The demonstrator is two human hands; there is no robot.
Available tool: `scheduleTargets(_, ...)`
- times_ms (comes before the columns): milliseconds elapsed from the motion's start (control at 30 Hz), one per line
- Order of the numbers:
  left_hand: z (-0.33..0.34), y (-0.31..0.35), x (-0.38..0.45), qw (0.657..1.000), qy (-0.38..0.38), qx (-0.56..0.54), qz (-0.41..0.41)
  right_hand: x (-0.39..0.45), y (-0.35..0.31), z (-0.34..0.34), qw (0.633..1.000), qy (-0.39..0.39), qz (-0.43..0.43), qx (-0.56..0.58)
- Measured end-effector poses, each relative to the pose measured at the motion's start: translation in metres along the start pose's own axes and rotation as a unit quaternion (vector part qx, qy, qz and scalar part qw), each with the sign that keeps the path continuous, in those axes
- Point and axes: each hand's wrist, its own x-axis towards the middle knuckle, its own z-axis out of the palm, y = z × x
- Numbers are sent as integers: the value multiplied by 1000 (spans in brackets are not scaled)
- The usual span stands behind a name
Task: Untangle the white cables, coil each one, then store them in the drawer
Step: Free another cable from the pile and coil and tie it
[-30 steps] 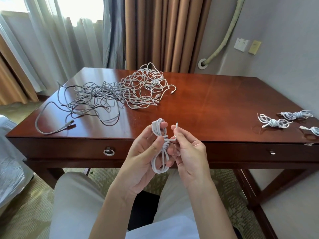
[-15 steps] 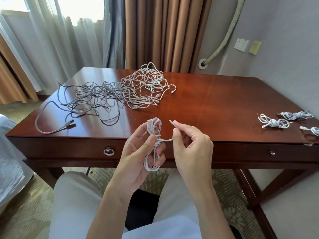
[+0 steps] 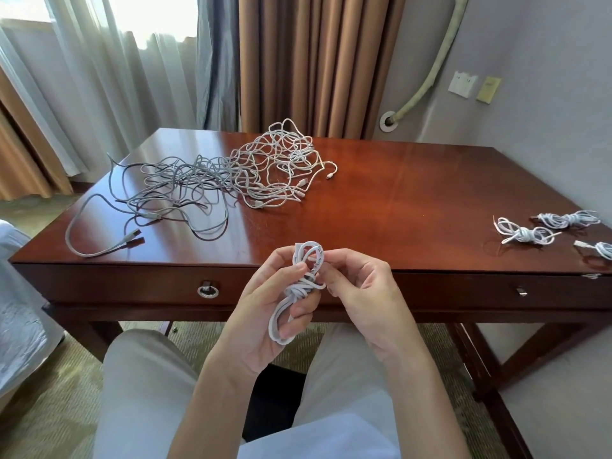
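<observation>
1. Gripping a coiled white cable (image 3: pixel 299 289), the left hand (image 3: pixel 265 313) has its fingers curled round the bundle's lower loops and its thumb pressed against the wrapped middle.
2. At the bundle's upper loop, the right hand (image 3: pixel 361 293) has its fingers bent in against the top of the coil; whether it pinches the cable's end there cannot be told.
3. Both hands hold the bundle in the air just in front of the desk's near edge, above the person's lap.
4. On the wooden desk (image 3: pixel 414 200), a big tangle of cables (image 3: pixel 218 177) sprawls over the far left part, whiter strands to its right and greyer ones to its left.
5. Near the desk's right edge lie three coiled cables (image 3: pixel 526 231), close together and well apart from the tangle.
6. Under the desktop, the drawer (image 3: pixel 149 286) with a ring pull (image 3: pixel 208 290) sits closed.
</observation>
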Motion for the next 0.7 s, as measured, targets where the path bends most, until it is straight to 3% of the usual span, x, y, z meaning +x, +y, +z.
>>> scheduleTargets(167,1,0,1,999,9,-37,-7,1,6,0,998,18,-32,58)
scheduleTargets(400,4,-4,3,987,88,122,60,1,9,9,999,31,-35,-1)
scheduleTargets(633,0,-11,10,893,192,353,202,4,18,18,995,67,-55,-40)
scheduleTargets(700,-3,-15,11,849,209,421,241,5,21,20,994,87,-57,-37)
